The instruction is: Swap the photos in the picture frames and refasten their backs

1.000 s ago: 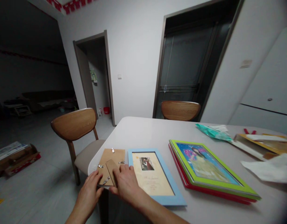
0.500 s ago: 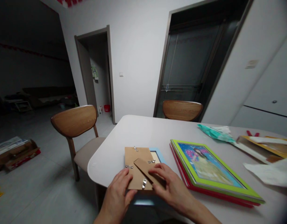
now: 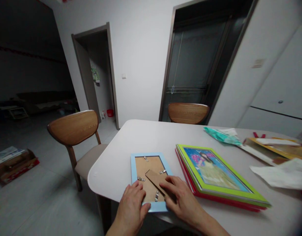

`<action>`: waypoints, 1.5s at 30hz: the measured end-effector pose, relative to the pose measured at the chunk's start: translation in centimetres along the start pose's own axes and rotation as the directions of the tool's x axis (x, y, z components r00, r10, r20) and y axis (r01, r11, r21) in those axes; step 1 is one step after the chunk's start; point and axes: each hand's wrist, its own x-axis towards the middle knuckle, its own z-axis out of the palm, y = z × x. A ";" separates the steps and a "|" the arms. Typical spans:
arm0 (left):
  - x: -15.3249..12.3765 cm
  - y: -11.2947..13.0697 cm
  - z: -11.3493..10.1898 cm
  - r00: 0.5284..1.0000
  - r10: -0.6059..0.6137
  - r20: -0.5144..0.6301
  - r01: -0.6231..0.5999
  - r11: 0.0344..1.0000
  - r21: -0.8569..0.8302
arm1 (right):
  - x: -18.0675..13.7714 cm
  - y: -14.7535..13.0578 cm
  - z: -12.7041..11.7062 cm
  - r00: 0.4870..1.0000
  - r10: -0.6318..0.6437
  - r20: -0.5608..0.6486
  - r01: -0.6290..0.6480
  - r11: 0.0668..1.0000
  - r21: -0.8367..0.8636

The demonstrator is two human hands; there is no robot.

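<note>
A light blue photo frame (image 3: pixel 134 167) lies face down near the table's front edge. Its brown backing board (image 3: pixel 149 185) sits inside the rim, with several metal turn clips and an easel stand (image 3: pixel 154 178) on it. My left hand (image 3: pixel 132 205) holds the frame's lower left corner, fingers on the left side and thumb at the bottom rail. My right hand (image 3: pixel 184 198) has its fingers and thumb closed about the lower part of the stand, which they partly hide. Right of the hands, a green picture frame (image 3: pixel 190 167) lies face up on red frames (image 3: pixel 184 167).
On the white table (image 3: pixel 146 134), a teal-and-white wrapper (image 3: pixel 222 136), an open cardboard package (image 3: pixel 266 152) and white paper (image 3: pixel 281 173) lie to the right. Wooden chairs (image 3: pixel 73 127) stand at the left and far side. An open box (image 3: pixel 15 167) sits on the floor.
The backing board, which lay over the blue frame and out of line with it, now sits inside its rim. Both hands stay on it, and the camera view has shifted slightly.
</note>
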 end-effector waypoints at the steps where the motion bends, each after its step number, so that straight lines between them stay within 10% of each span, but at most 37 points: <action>1: -0.1 0.0 0.1 1.000 0.007 -0.001 -0.007 1.000 -0.008 | -0.1 0.0 0.1 1.000 -0.014 -0.004 0.014 1.000 -0.012; 24: -0.6 -1.6 0.4 0.998 0.066 0.003 -0.066 0.994 -0.092 | 0.3 -3.4 -1.2 0.958 -0.240 0.159 0.237 0.971 0.038; 33: -0.5 -1.4 0.0 0.997 0.030 0.069 -0.027 0.998 -0.056 | 3.6 1.4 0.3 0.994 0.108 -0.010 -0.108 0.977 -0.184; 45: -0.3 -1.3 0.0 0.997 0.022 0.070 -0.019 0.999 -0.044 | 5.2 2.4 0.7 0.992 0.121 0.036 -0.112 0.976 -0.188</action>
